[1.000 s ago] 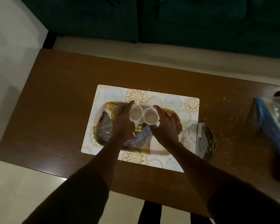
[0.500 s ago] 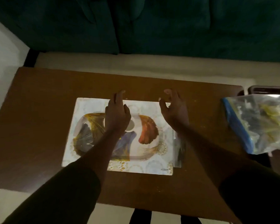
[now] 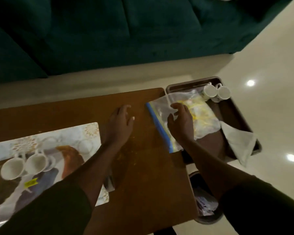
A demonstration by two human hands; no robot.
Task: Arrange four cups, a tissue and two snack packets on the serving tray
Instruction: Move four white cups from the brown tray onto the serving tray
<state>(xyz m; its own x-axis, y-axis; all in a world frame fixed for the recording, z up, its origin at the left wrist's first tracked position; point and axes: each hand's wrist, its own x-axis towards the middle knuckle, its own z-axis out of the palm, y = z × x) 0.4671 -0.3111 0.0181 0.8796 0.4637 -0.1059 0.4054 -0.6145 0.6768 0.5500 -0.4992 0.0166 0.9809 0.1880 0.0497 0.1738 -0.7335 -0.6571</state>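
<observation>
Two white cups (image 3: 12,168) (image 3: 36,163) stand side by side on the patterned serving tray (image 3: 70,158) at the left of the brown table (image 3: 143,175). Two more white cups (image 3: 210,91) (image 3: 224,93) sit at the far end of a dark brown tray (image 3: 231,112) past the table's right end. A clear zip bag (image 3: 202,119) with a blue strip and yellow contents lies across that tray and the table edge. My right hand (image 3: 181,122) rests on the bag, fingers spread. My left hand (image 3: 120,126) hovers open over bare table. A folded tissue (image 3: 238,141) lies beside the bag.
A floral placemat (image 3: 90,131) lies under the serving tray. A dark green sofa (image 3: 109,31) runs along the far side. A round bin (image 3: 205,200) with crumpled contents stands on the pale floor (image 3: 270,65) below the table's right end.
Both hands let go of the two cups on the serving tray and moved right. My view swung right, and the right hand came down on the zip bag.
</observation>
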